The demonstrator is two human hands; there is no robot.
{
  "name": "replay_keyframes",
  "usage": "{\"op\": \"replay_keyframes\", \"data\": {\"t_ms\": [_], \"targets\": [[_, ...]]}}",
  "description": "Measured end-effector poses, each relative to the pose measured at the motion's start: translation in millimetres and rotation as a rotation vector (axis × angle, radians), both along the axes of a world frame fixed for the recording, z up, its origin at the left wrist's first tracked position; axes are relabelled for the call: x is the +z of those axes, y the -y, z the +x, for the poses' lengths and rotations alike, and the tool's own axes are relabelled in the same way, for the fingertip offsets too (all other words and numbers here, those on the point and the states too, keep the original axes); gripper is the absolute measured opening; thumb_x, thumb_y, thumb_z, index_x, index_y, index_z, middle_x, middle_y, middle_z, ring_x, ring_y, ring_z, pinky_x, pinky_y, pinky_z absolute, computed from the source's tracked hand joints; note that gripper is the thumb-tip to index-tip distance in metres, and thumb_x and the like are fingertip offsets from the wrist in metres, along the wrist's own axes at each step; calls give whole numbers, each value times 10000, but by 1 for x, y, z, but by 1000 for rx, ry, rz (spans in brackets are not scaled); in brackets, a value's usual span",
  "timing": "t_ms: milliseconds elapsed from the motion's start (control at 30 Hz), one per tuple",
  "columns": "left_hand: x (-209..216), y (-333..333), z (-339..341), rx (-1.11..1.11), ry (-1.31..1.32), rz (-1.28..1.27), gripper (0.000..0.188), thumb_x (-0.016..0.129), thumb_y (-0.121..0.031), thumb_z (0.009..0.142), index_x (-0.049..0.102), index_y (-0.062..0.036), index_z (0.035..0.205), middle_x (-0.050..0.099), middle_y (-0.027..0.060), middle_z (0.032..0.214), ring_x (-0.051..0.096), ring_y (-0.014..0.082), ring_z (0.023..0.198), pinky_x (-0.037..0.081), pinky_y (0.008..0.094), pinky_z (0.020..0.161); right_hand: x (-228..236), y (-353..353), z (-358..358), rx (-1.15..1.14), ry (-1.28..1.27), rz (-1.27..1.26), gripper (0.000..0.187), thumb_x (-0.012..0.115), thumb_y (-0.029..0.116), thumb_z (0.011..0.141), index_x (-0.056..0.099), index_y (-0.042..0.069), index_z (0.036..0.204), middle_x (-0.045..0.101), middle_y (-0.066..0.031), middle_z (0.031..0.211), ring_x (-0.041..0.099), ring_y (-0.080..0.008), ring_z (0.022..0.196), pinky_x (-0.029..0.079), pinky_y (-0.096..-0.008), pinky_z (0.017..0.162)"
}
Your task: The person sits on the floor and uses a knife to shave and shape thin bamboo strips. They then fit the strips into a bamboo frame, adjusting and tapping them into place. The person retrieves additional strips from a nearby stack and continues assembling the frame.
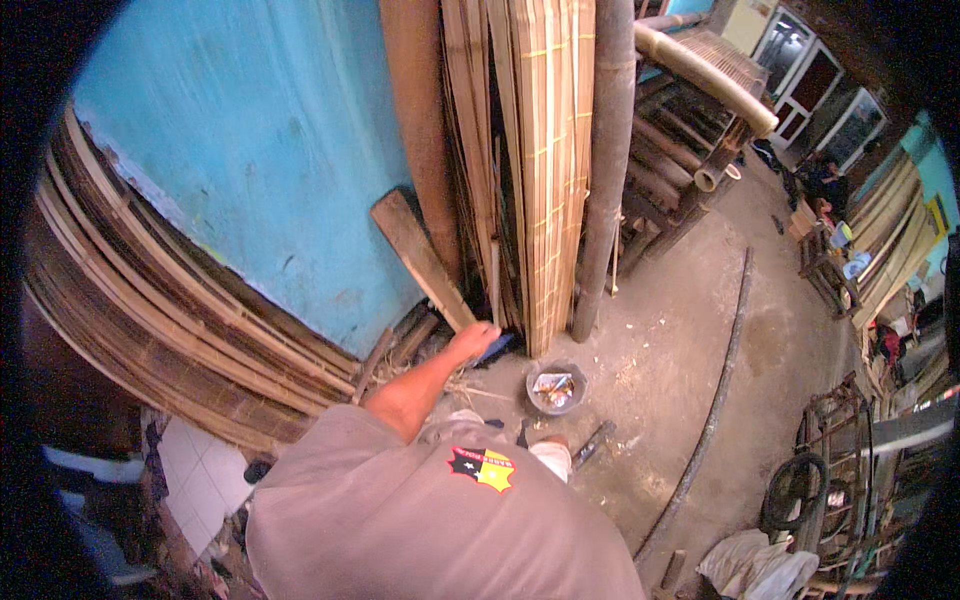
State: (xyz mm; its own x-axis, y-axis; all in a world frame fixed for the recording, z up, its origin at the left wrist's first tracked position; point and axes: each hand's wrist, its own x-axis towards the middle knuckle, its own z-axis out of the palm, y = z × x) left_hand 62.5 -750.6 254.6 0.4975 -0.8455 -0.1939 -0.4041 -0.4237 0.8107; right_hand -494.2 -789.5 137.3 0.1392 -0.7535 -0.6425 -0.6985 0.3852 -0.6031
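My left arm reaches forward to the wall, and my left hand (474, 342) is closed low down, among the leaning timber. A thin bamboo stick (495, 275) rises from its fingers; the grip itself is small and partly hidden. Just under the hand lies something blue (495, 349). Beside it a flat wooden board (415, 250) leans on the blue wall. Right of the hand stands a tall bundle of split bamboo strips (550, 180), tied with yellow bands. My right hand does not show; my shirt covers that side.
A grey bowl (557, 405) with small litter stands on the floor. A dark short object (595, 443) lies near my leg. One long dark pole (715, 415) crosses the floor. Long curved bamboo lengths (190, 290) lean at left. A bamboo rack (690, 130) stands beyond the thick pole (608, 170).
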Motion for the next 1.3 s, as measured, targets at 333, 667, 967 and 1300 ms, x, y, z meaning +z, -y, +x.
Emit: {"op": "replay_keyframes", "data": {"t_ms": [333, 667, 967, 1300], "targets": [[74, 77, 78, 769, -60, -362, 364, 634, -318, 920, 696, -10, 1103, 708, 190, 1056, 671, 328, 1029, 504, 418, 914, 27, 164, -9, -56, 86, 184, 420, 554, 378, 987, 542, 16, 1201, 670, -203, 974, 667, -327, 785, 563, -455, 668], [192, 136, 166, 1009, 329, -387, 722, 695, -463, 869, 517, 68, 1326, 575, 290, 1334, 534, 434, 1257, 420, 472, 1056, 44, 238, -52, -305, 60, 270, 503, 567, 387, 977, 531, 16, 1314, 681, -227, 1063, 676, -356, 869, 573, -489, 746], [197, 182, 185, 890, 694, -450, 674, 627, -324, 935, 393, 45, 1448, 466, 278, 1450, 421, 415, 1354, 314, 445, 1139, 31, 186, 17, -441, 103, 260, 429, 594, 312, 954, 557, 4, 1251, 673, -195, 955, 663, -320, 726, 578, -463, 662], [69, 161, 291, 662, 965, -317, 642, 606, -302, 925, 387, 20, 1436, 489, 271, 1408, 481, 457, 1258, 405, 473, 1039, -2, 120, 20, 648, -143, -460, 385, 547, 317, 979, 639, -56, 994, 656, -169, 820, 670, -296, 803, 520, -429, 709]]}}
